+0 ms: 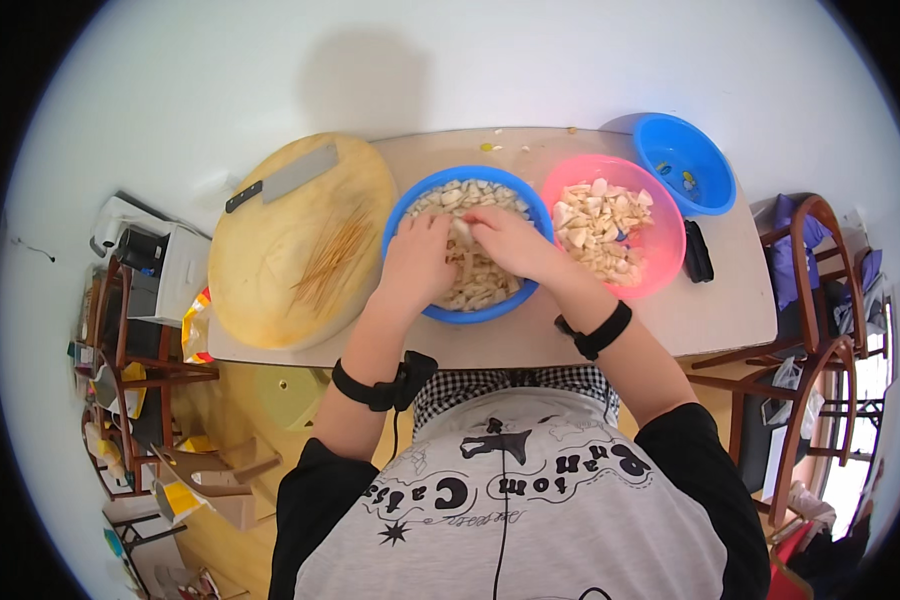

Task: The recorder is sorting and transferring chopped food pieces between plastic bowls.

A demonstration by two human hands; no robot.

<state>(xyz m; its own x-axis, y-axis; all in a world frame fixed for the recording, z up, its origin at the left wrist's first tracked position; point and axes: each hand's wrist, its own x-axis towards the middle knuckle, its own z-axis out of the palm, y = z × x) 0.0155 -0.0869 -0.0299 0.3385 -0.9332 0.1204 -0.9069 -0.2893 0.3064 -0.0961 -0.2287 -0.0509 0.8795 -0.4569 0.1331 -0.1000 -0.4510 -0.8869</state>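
My left hand and my right hand are both inside a blue plastic basin filled with pale cut chunks, which look wet. The left fingers dip among the chunks. The right thumb and fingers are close together at a pale piece near the basin's middle; whether they grip it is unclear. Just right of the basin stands a pink plastic basin with more pale chunks. At the left lies a thick round wooden chopping board with a cleaver and a loose bunch of thin wooden skewers.
A second blue basin with small scraps stands at the back right, above a black case. Crumbs lie on the table near the wall. Wooden chairs stand on the right; a white drawer unit is beyond the left edge.
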